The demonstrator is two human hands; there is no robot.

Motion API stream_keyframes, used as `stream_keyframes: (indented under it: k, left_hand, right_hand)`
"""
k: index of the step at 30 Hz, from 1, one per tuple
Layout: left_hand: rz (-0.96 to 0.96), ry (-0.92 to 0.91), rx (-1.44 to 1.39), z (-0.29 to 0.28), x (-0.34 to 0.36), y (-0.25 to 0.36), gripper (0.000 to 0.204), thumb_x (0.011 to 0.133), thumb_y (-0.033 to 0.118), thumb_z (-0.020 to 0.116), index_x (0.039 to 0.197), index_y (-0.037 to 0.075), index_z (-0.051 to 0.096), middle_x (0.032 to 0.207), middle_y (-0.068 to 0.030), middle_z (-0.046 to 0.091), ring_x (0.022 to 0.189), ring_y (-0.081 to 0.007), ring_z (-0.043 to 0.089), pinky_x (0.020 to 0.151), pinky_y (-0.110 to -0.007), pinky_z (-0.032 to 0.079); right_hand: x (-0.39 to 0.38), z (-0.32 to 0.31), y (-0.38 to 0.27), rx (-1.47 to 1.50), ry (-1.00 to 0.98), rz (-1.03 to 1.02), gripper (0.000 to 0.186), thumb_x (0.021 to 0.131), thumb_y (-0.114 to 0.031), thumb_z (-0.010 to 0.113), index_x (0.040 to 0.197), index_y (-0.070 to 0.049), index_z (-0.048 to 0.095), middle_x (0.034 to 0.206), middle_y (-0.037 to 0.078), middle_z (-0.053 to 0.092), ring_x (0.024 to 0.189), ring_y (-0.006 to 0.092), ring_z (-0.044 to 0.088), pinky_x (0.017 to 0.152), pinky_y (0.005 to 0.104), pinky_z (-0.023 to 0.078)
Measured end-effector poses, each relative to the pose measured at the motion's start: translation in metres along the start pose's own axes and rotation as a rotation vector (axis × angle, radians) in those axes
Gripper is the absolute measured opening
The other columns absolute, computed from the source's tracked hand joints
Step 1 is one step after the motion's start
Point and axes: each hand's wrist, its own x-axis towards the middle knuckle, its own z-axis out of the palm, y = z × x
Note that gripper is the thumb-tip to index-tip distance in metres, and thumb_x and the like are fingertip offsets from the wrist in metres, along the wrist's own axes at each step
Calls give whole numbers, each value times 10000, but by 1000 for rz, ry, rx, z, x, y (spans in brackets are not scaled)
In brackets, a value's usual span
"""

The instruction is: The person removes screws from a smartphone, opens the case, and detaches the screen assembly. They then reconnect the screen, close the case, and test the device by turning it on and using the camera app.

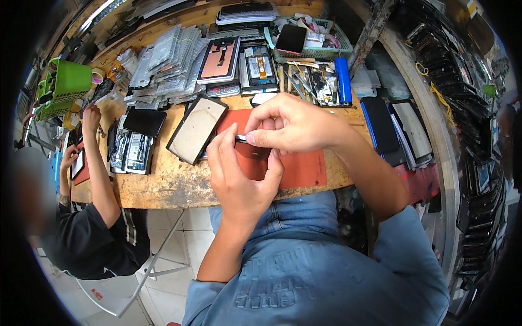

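Left hand (pixel 242 187): partly open, thumb and fingers spread in a curve around a dark panel (pixel 254 163), gripping its edges. Right hand (pixel 299 125): thumb and forefinger nearly closed at the panel's upper edge; any small part pinched there cannot be told. Left forearm rises from below; right reaches inward, wrist bent. Panel is above the red mat (pixel 309 169).

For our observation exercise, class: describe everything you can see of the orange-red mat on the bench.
The orange-red mat looks like a thin, flat, matte sheet with straight edges, its material uncertain. It lies on the worn wooden bench, directly before the person. The left hand, right hand and a dark flat piece hide much of its middle; whether they touch it cannot be told. Its lower right corner shows plainly.
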Motion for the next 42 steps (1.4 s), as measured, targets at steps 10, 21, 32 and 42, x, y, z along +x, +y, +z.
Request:
stream_keyframes:
  k: [10,21,32,42]
  left_hand:
    - [53,-177,-35,-18,14,-6,792,806,169,821,1462,-136,500,1374,-350,611,1282,-495,628,1060,-510,538]
    - [-44,-201,3,-15,11,9,809,816,173,753,1505,-128,454,1458,-396,533,1308,-519,609,1024,-520,564]
    - [-124,-234,-80,0,-4,-2,1173,772,52,735,1669,-82,-10,1492,-416,461,1393,-533,527,1172,-522,443]
    - [-91,-194,-103,12,-24,-16,1252,748,11,714,1668,-39,-133,1534,-390,383,1424,-523,463,1199,-565,385]
  right_hand:
    - [-7,18,-20,199,102,111,246,1007,-144,679,1112,79,688,902,117,746,552,132,676,479,300,536]
    - [-11,31,-7,230,157,138,365,1024,-151,661,1309,76,655,791,58,715,548,72,629,469,269,488]
    - [-10,30,-6,245,148,122,397,1061,-128,614,1409,62,611,893,51,717,599,79,641,544,262,532]
    - [-11,32,-1,232,165,25,424,1050,-125,644,1426,68,606,1001,58,701,686,67,650,601,253,536]
